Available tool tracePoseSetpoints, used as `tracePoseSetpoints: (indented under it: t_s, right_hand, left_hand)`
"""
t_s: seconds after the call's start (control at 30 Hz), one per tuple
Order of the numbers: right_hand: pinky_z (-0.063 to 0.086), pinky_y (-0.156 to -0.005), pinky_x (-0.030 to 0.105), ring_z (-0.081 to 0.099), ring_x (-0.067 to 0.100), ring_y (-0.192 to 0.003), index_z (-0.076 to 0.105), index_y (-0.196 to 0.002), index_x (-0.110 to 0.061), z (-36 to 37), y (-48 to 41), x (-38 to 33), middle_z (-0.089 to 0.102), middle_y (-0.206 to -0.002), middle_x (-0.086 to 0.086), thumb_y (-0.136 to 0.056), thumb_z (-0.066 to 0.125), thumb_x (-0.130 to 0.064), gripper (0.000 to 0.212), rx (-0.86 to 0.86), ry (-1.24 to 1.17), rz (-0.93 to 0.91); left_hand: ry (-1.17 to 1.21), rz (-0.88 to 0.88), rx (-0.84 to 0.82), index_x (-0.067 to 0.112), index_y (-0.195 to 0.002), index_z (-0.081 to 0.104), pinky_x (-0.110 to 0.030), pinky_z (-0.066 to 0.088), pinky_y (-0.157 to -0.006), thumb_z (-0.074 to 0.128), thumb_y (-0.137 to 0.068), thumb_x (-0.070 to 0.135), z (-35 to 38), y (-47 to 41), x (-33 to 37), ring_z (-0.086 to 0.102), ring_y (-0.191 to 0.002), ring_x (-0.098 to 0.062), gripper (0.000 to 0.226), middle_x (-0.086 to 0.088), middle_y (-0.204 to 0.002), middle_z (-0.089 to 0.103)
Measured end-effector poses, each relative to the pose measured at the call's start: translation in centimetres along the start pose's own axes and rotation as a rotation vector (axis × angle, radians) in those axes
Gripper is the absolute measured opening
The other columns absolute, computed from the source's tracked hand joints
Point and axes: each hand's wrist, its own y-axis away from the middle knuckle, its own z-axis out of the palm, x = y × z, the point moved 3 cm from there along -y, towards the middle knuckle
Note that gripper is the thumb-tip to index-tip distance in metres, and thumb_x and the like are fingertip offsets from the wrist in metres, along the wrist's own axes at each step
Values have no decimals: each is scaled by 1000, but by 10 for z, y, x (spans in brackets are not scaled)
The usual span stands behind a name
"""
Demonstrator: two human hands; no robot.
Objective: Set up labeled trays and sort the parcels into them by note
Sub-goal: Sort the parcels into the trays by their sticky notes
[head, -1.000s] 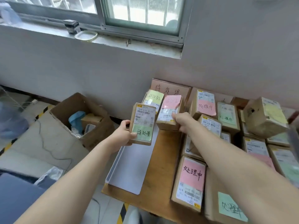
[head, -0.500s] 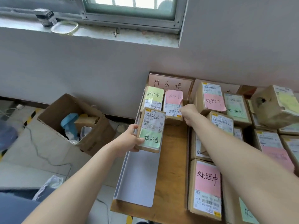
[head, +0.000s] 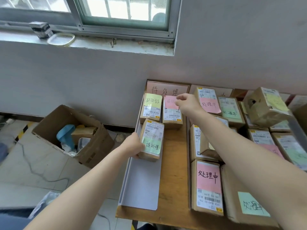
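At the left tray (head: 139, 188) on the counter (head: 172, 180): left hand (head: 134, 145) grasping green-noted parcel (head: 152, 140), lowering it behind two matching parcels; right hand (head: 186, 102) fingers pressing pink-noted parcel (head: 172, 113), apparently squaring it.

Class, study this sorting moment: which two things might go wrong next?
1. The left hand is setting a green-note parcel at the white tray's left rim; it may tip off.
2. The right hand touches the pink note; it may peel away, leaving that parcel unlabeled.
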Motion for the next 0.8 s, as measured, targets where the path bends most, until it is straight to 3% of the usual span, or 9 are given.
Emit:
tracePoseSetpoints:
  t_s: [0.1, 0.17, 0.23, 0.33, 0.43, 0.6, 0.8]
  right_hand:
    - [41, -86, 23, 51, 17, -115, 51, -131, -9, -11, 24, -17, 55, -130, 5, -95, 50, -14, 37, -6, 45, -113]
    - [39, -88, 21, 52, 13, -112, 52, -130, -8, -21, 41, -30, 57, -127, 5, -95, 52, -17, 36, 12, 103, -204]
    - [38, -88, 19, 52, 11, -110, 52, -130, -9, -35, 60, -44, 59, -125, 4, -95, 52, -20, 37, 39, 165, -281]
    - [35, -92, 18, 51, 14, -118, 51, -132, -11, -60, 87, -60, 57, -129, 4, -95, 52, -22, 39, 112, 307, -385]
    - [33, -102, 27, 45, 20, -125, 47, -135, -9, -92, 113, -69, 53, -134, 7, -95, 52, -24, 42, 226, 504, -469]
    - [34, -102, 36, 45, 27, -122, 51, -128, -5, -158, 161, -70, 56, -126, 11, -93, 56, -25, 41, 449, 775, -547]
    - [38, -96, 39, 50, 31, -114, 57, -116, -3, -259, 232, -53, 60, -115, 13, -89, 60, -22, 34, 730, 898, -581]
  left_hand:
    - [-399, 107, 176, 4, -104, 44, -34, 47, -68, 44, -89, 7, -10, 8, 10, 56, -90, -28, 15, -13, -111, 57]
    - [-514, 186, 284, 7, -96, 43, -32, 39, -65, 43, -89, 8, -22, 17, 26, 50, -83, -27, 7, -11, -104, 59]
    - [-512, 299, 376, 8, -100, 46, -34, 42, -65, 45, -91, 13, -34, 27, 51, 53, -84, -26, 11, -9, -104, 60]
    - [-481, 523, 454, 8, -119, 50, -38, 47, -80, 46, -93, 14, -44, 52, 100, 55, -99, -30, 26, -10, -115, 58]
    - [-466, 777, 557, 9, -127, 49, -36, 40, -84, 44, -95, 13, -46, 96, 152, 52, -106, -31, 32, -11, -123, 54]
    - [-451, 1226, 790, 2, -120, 55, -43, 43, -89, 51, -91, 6, -24, 163, 217, 53, -105, -36, 30, -18, -115, 59]
    - [-411, 1535, 929, 0, -113, 57, -39, 40, -92, 55, -86, 9, 34, 252, 288, 55, -102, -34, 29, -16, -111, 60]
